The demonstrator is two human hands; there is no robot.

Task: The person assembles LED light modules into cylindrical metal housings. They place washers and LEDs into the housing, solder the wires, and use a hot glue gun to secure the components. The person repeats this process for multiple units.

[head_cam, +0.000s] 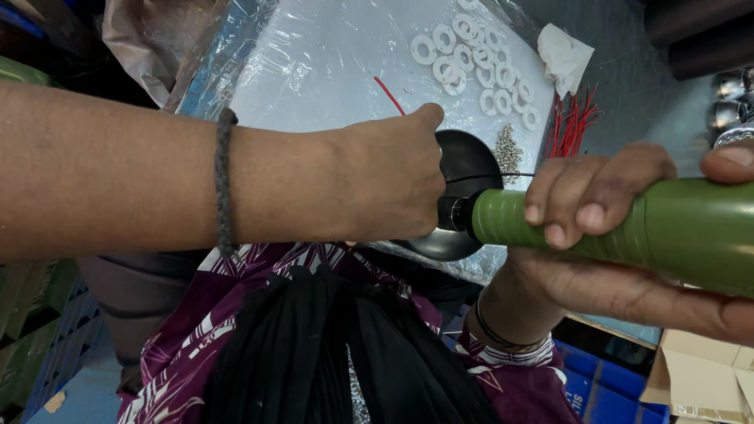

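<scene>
My right hand (pixel 605 235) grips a green cylindrical power tool (pixel 667 232) that points left, its dark tip (pixel 454 213) pressed against a black round dome-shaped part (pixel 465 165). My left hand (pixel 385 184) comes in from the left and closes on that black part, holding it against the tool tip. A thin red wire (pixel 389 96) sticks up from behind my left thumb. A dark braided band (pixel 224 180) circles my left wrist.
A plastic-wrapped work surface (pixel 330 63) carries several white rings (pixel 471 59), a small heap of tiny metal pieces (pixel 508 149), a bundle of red wires (pixel 573 122) and a crumpled white cloth (pixel 564 53). Purple patterned clothing with black cloth (pixel 314 345) lies below; a cardboard box (pixel 699 381) is lower right.
</scene>
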